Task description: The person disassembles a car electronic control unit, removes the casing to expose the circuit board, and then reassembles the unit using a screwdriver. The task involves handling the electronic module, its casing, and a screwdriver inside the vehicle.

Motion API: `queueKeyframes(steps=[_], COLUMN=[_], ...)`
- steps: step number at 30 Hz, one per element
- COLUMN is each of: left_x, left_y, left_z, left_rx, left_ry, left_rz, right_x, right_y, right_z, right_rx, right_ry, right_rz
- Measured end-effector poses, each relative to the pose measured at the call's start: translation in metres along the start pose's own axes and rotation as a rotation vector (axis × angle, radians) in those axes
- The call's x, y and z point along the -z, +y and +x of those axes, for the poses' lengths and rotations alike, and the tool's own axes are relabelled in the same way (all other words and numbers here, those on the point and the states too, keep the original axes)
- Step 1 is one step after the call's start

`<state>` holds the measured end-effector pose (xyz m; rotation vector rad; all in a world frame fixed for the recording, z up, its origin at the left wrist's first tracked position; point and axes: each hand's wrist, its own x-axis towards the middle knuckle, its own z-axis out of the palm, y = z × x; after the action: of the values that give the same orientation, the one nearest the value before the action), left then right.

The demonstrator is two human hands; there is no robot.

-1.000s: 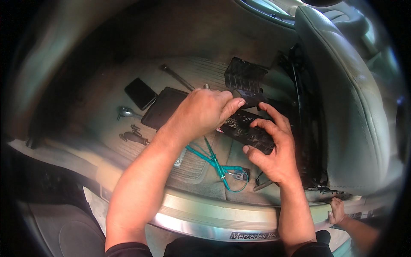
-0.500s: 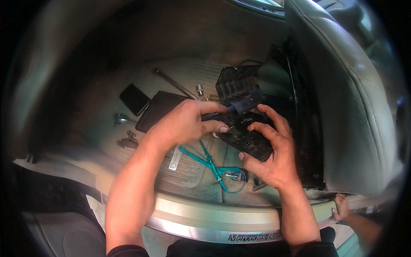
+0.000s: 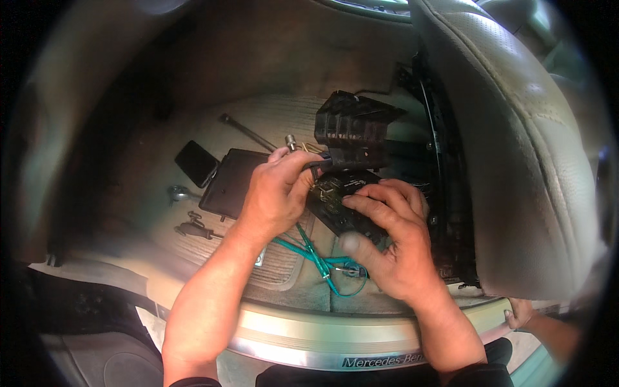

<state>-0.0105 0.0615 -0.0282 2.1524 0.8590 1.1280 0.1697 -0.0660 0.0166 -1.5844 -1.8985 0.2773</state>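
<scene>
My left hand [image 3: 278,187] pinches a small black plastic connector [image 3: 320,161] between thumb and fingers, beside a ribbed black plastic housing [image 3: 351,126]. Just below the housing lies a black fuse-box-like module [image 3: 343,219] whose face shows small metal pins. My right hand [image 3: 400,242] is over that module's right side. Its fingers are bent, with the fingertips at the module's face, and the thumb stands apart from them. My fingers hide part of the connector and the module's right edge.
On the carpet lie a black phone [image 3: 196,162], a flat black panel [image 3: 232,184], a steel bar [image 3: 248,132], a socket [image 3: 291,142], a ratchet [image 3: 182,193], a small tool [image 3: 195,228] and a teal test probe [image 3: 313,251]. A seat [image 3: 516,161] stands right. Another person's hand [image 3: 520,314] grips the sill [image 3: 290,338].
My right thumb has come off the module's lower edge, and the fingers have shifted onto its face. My left hand and the connector have moved slightly left. The view has shifted a little.
</scene>
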Motion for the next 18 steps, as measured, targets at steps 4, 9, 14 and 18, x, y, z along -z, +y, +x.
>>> queueKeyframes(steps=[4, 9, 14, 18], left_x=[-0.006, -0.003, 0.002, -0.001], left_y=[0.004, 0.006, -0.003, 0.0], left_z=[0.001, -0.001, -0.012, -0.007], left_rx=[-0.031, 0.055, 0.251, 0.279], left_ry=[0.002, 0.017, 0.056, 0.063], left_rz=[0.004, -0.124, -0.328, -0.462], right_x=[-0.008, -0.01, -0.026, -0.021], right_y=[-0.005, -0.016, -0.017, -0.022], right_z=[-0.004, -0.005, -0.014, -0.019], right_rx=[-0.093, -0.071, 0.038, 0.071], right_ry=[0.128, 0.223, 0.241, 0.193], right_rz=[0.01, 0.0, -0.066, -0.111])
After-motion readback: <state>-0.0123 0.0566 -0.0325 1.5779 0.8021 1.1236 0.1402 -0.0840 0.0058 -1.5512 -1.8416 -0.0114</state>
